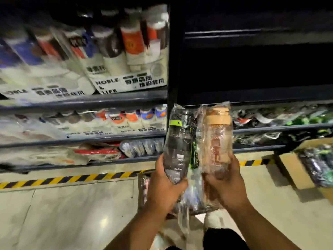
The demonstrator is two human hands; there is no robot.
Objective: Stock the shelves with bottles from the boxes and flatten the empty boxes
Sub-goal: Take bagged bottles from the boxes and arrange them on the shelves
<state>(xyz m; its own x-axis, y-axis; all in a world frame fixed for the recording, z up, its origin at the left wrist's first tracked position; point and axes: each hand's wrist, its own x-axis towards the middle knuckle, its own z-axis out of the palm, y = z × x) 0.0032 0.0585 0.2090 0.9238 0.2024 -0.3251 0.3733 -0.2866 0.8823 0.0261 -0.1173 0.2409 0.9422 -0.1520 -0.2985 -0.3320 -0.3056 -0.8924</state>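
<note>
Bottles in crinkled clear wrap, two of them, held up in front of the shelving. Far left: stocked shelves [81, 101], blurred rows of wrapped bottles behind white printed cards, packed tight. Below, striped yellow-and-black tape [54, 180] across a glossy pale floor [72, 213].

Left hand [167, 183] curled round the base of a smoky dark bottle [177, 141] with a lime-green band near the cap, tilted slightly left. Just beside it, an amber bottle [217, 141], translucent, with a pale orange lid, gripped low by the right hand [227, 183], fingers wrapped round the bottom. Under the wrists, a cardboard box [142, 186], probably with more wrapped stock inside, though hard to make out.

Further right, a dark upper bay [252, 94] with nothing visible in it, over lower shelves [270, 129] of black-and-green packs. Far right, an open carton [288, 168] of dark wrapped items.

Stocking step, apparently mid-carry; boxes not yet flattened. Next: up to a shelf, both stood upright. Firm hold needed against slippery film over smooth hard plastic.
</note>
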